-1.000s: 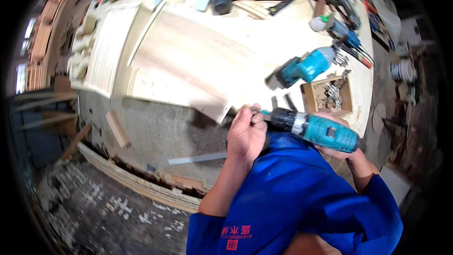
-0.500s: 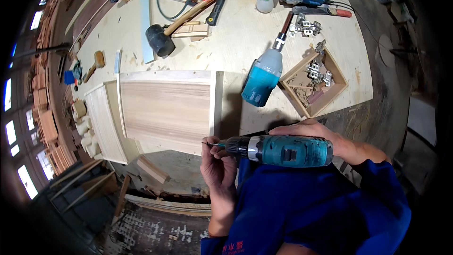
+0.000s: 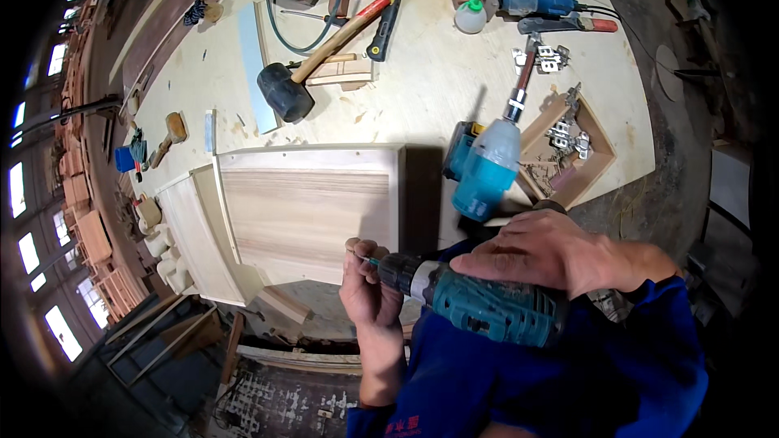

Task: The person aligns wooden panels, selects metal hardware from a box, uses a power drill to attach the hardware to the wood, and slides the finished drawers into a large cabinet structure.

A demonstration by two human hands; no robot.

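Left hand (image 3: 369, 292) is pinching the bit (image 3: 371, 260) | right hand (image 3: 548, 255) is gripping the drill (image 3: 487, 308), now showing over its body | drill is tilting, rear swinging toward the blue shirt (image 3: 568, 373), beside the bench (image 3: 422, 97) | both hands are being occupied by this tool

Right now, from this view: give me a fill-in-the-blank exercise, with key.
The bare hand over the teal-and-black cordless drill is the person's ____ one.
The red-ended, wooden-handled mallet has a ____ head.
The teal-and-grey power driver lies to the ____ of the open-topped wooden box.
right; black; left
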